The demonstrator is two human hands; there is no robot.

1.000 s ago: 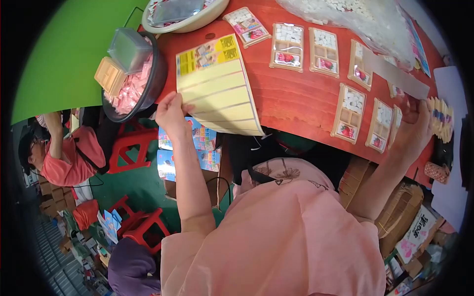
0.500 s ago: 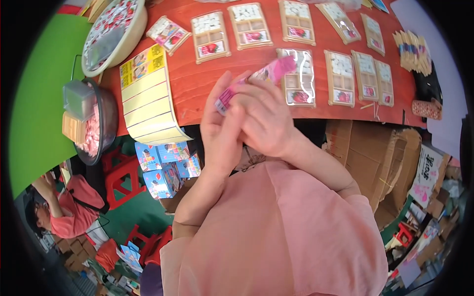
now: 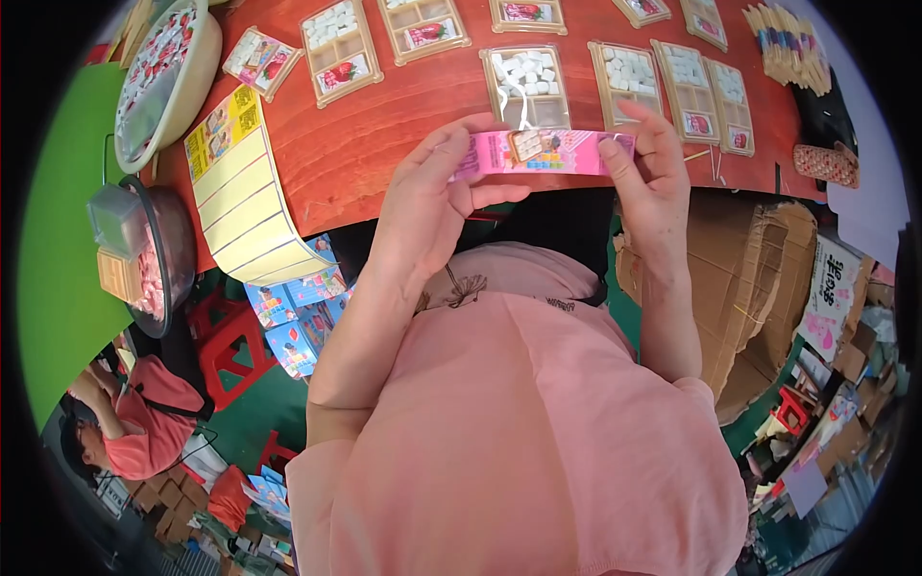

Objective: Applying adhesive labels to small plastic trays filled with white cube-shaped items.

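A long pink printed strip (image 3: pixel 552 156) is stretched nearly level between my two hands at the table's front edge. My left hand (image 3: pixel 423 197) grips its left end, with the thumb on top and a finger reaching out below. The other end is pinched by my right hand (image 3: pixel 653 178), thumb on the printed face and some fingers spread. Just beyond the strip lies a compartment tray (image 3: pixel 565 82) of small white cubes, with a white string across it. The strip hides the tray's near part.
More trays (image 3: pixel 338 48) with white cubes and strawberry-printed packets stand along the red table (image 3: pixel 413 86). A yellow label sheet (image 3: pixel 235 197) hangs over the edge at left, near a cream basin (image 3: pixel 197 82) and a dark basin (image 3: pixel 178 240). Wooden sticks (image 3: pixel 783 43) and a cardboard box (image 3: pixel 725 278) are at right.
My hands were close together around the tilted strip; they have moved apart and it now stretches nearly level between them. The view has shifted, so the table and trays sit higher in it.
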